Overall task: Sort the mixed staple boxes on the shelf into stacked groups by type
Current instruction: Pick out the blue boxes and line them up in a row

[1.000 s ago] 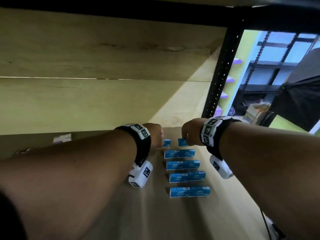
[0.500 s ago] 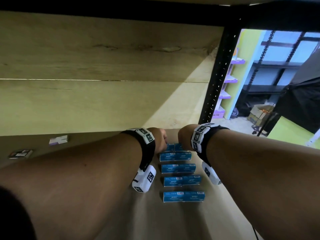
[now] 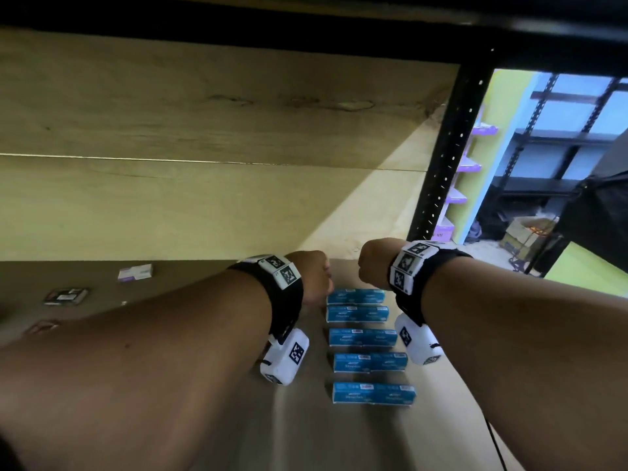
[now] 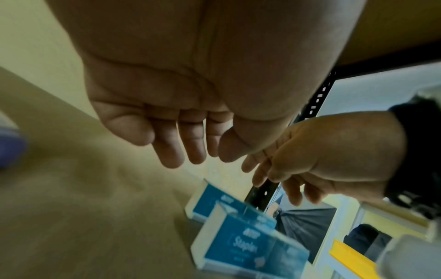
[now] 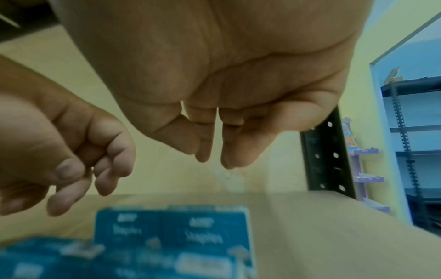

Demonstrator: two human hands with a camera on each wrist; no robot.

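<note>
While both the left hand point(image 3: 314, 278) and the right hand point(image 3: 373, 263) hang empty with loosely curled fingers, the blue boxes point(image 3: 362, 337) lie in a column toward six o'clock, long sides running three-to-nine, the farthest box about equally near both hands.

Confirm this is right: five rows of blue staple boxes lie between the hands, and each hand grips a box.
Not quite. The rows of blue staple boxes are there, but the left hand and right hand hold nothing; both wrist views show empty, loosely curled fingers.
</note>
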